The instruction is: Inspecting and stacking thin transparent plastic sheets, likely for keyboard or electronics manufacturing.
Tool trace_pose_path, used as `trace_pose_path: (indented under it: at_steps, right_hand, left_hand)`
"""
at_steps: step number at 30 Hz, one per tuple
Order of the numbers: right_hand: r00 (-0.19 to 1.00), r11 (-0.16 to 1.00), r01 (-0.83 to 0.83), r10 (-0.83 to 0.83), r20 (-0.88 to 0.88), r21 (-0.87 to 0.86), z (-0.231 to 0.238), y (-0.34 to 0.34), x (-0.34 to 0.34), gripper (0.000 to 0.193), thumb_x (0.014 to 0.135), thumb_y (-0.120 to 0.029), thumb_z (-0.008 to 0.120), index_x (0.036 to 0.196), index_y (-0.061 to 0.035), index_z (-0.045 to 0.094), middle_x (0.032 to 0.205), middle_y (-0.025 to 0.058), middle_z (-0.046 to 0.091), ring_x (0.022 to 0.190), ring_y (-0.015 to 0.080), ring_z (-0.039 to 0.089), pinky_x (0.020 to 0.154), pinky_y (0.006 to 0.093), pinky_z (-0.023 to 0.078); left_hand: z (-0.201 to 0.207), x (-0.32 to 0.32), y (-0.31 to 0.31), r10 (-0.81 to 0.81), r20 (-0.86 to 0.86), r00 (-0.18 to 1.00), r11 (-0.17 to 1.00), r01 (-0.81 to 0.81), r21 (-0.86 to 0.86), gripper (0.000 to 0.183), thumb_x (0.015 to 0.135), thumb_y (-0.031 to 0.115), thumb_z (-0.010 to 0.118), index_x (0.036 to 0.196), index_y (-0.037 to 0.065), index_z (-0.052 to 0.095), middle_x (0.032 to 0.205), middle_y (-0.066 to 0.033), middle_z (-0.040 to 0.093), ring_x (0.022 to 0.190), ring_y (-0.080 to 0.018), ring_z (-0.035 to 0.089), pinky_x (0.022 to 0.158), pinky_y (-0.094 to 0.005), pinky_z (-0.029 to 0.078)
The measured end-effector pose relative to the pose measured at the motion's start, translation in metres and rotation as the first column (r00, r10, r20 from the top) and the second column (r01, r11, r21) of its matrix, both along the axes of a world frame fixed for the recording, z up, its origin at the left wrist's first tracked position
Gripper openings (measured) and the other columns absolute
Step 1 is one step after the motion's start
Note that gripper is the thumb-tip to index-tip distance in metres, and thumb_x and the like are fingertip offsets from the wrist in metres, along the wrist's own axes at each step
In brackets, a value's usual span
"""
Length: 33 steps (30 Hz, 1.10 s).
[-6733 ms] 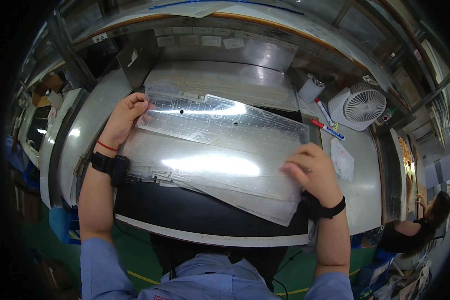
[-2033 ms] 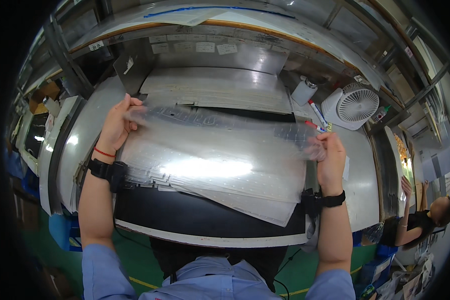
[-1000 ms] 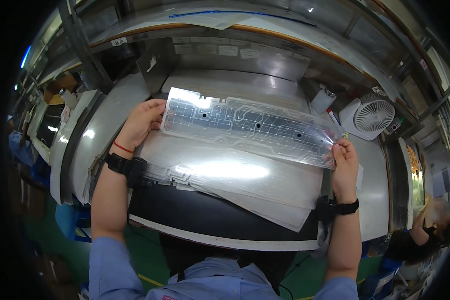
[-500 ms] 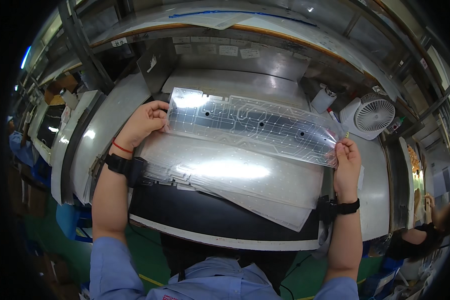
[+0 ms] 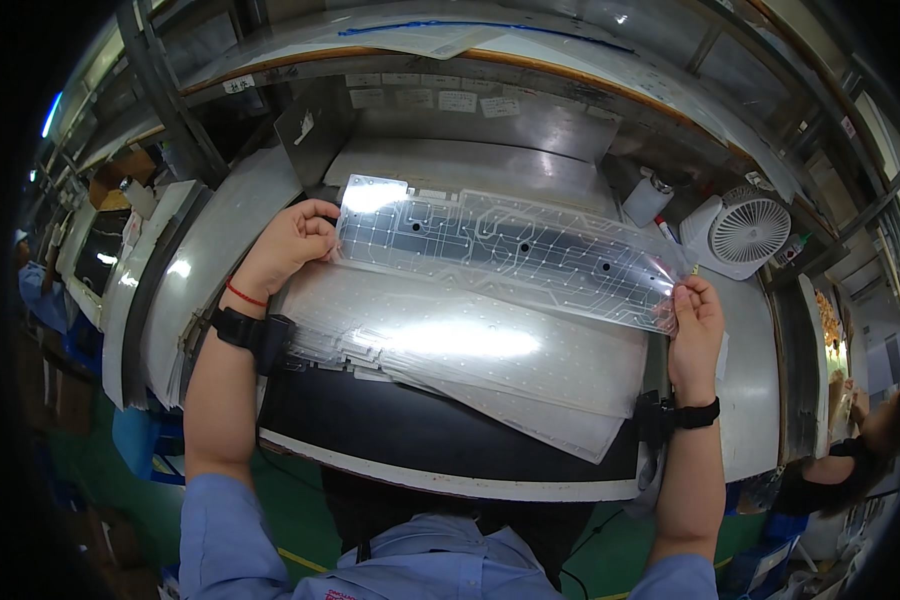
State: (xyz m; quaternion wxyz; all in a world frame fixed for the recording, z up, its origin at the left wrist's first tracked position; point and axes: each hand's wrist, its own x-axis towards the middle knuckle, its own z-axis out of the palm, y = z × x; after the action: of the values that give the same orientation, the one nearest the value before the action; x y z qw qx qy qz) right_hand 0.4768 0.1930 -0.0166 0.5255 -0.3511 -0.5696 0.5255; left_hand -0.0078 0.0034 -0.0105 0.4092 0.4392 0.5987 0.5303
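A long clear plastic film with printed circuit traces [image 5: 510, 255] and a few dark round spots is stretched between my hands, above the bench. Its left end is pinched by my left hand [image 5: 298, 245], thumb against fingers. At the opposite end my right hand [image 5: 694, 312] grips the lower right corner the same way. Beneath it, a fanned stack of similar clear films [image 5: 470, 345] lies on a black mat [image 5: 450, 440], with bright glare across the top sheet. Both my wrists carry dark straps with small boxes.
At the back right stand a white fan [image 5: 748, 230] and a pale bottle [image 5: 648, 198]. A metal panel [image 5: 470, 120] and a shelf [image 5: 450, 50] rise behind the bench. Stacked sheets [image 5: 140, 290] lie on the left. A co-worker [image 5: 860, 455] sits at far right.
The film has shifted very slightly to the right, still held at both ends. At far right the co-worker's head and arm have moved a little.
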Motion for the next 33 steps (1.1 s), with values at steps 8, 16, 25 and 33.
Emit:
trace_pose_path:
  at_steps: [8, 16, 25, 33]
  right_hand:
    - [1.000, 1.000, 0.001, -0.001, -0.007, 0.023, -0.0029, 0.0026, 0.0026, 0.010, 0.100, -0.002, 0.052, 0.110, -0.0020, 0.055, 0.093, 0.0015, 0.062, 0.079, 0.0059, 0.057, 0.071, 0.0205, 0.049]
    - [1.000, 0.999, -0.005, 0.006, -0.021, 0.035, -0.0014, 0.0018, 0.0024, 0.011, 0.100, -0.002, 0.052, 0.111, -0.0023, 0.055, 0.093, 0.0018, 0.063, 0.077, 0.0063, 0.057, 0.069, 0.0206, 0.049]
    - [0.998, 0.998, -0.015, 0.018, -0.053, 0.053, -0.0007, 0.0024, 0.0029, 0.012, 0.100, -0.003, 0.052, 0.112, -0.0023, 0.054, 0.091, 0.0024, 0.062, 0.073, 0.0075, 0.058, 0.067, 0.0211, 0.050]
    - [0.998, 0.997, -0.008, 0.012, -0.056, 0.074, -0.0002, 0.0024, 0.0019, 0.011, 0.100, -0.004, 0.053, 0.111, -0.0018, 0.054, 0.091, 0.0021, 0.062, 0.075, 0.0073, 0.058, 0.067, 0.0216, 0.051]
  left_hand:
    - [0.0037, 0.0059, 0.0031, 0.070, -0.014, 0.997, 0.996, -0.071, -0.047, 0.031, 0.091, 0.005, 0.063, 0.121, 0.002, 0.055, 0.087, 0.0009, 0.067, 0.072, -0.0042, 0.060, 0.072, -0.0187, 0.050]
    - [0.0017, 0.0043, 0.0019, 0.088, 0.049, 0.995, 0.996, -0.087, -0.019, 0.034, 0.090, 0.005, 0.067, 0.120, 0.004, 0.053, 0.085, 0.0018, 0.066, 0.070, -0.0040, 0.059, 0.070, -0.0196, 0.050]
    - [-0.0023, 0.0013, 0.0025, 0.059, 0.041, 0.997, 0.998, -0.060, 0.020, 0.036, 0.086, 0.002, 0.067, 0.116, 0.005, 0.048, 0.080, -0.0018, 0.065, 0.069, -0.0083, 0.059, 0.067, -0.0216, 0.048]
    - [-0.0009, 0.0047, 0.0032, 0.070, 0.048, 0.996, 0.997, -0.071, 0.035, 0.037, 0.086, 0.001, 0.067, 0.116, 0.003, 0.046, 0.081, -0.0050, 0.065, 0.071, -0.0102, 0.059, 0.068, -0.0224, 0.047]
